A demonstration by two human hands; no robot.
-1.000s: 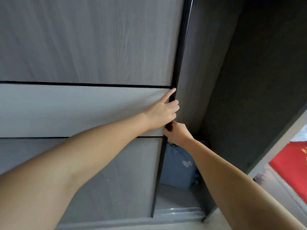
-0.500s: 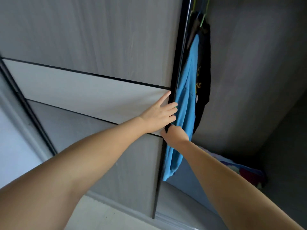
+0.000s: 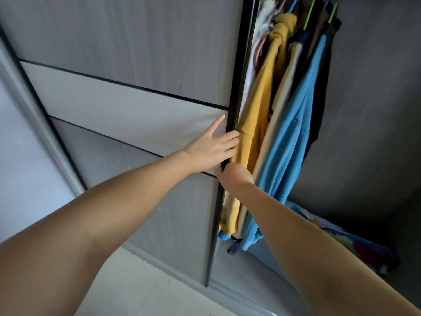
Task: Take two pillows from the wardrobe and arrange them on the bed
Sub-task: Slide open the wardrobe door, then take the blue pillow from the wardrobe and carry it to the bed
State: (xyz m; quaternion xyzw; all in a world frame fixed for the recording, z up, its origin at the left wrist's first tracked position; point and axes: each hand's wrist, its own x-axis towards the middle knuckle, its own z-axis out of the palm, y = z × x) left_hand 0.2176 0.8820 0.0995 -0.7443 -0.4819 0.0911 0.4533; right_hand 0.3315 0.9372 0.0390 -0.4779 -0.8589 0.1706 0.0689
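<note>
This is a home bedroom, seen at a built-in wardrobe (image 3: 136, 53) with a grey wood-grain sliding door (image 3: 127, 115) edged in black. Inside hang everyday clothes on coloured hangers (image 3: 309, 17): a yellow top (image 3: 259, 106), a blue shirt (image 3: 289, 142). Folded bedding (image 3: 355, 245) lies on the wardrobe floor.

The wardrobe floor (image 3: 246, 270) carries a colourful bundle of fabric (image 3: 355, 242) at about four o'clock.

Grey wood-grain wardrobe door (image 3: 127, 53) with black edging; yellow garment (image 3: 257, 124), bright blue garment (image 3: 293, 142).
</note>
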